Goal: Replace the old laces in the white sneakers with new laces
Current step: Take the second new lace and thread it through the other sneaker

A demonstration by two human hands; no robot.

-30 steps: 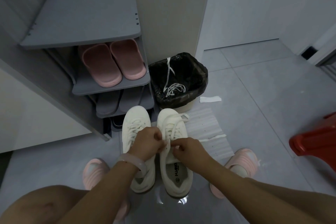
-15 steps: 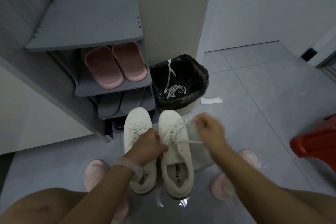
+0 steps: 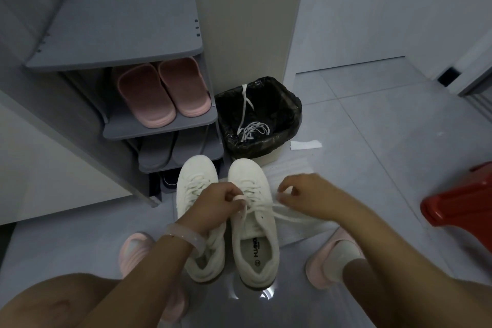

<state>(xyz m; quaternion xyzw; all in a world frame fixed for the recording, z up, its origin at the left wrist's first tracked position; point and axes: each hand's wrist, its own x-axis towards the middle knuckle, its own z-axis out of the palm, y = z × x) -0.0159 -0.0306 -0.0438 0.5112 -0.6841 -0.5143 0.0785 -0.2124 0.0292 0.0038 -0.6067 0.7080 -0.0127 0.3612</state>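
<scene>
Head-worn view, steeply down, close.

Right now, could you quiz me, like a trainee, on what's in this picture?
1. True or false: the old laces lie in the black-lined bin.
2. Which sneaker do both hands work on? A) left sneaker B) right sneaker
3. Fill in: the slippers on the shoe rack are ____.

Key: 1 true; 2 B, the left hand and right hand each pinch its lace; 3 pink.
</scene>
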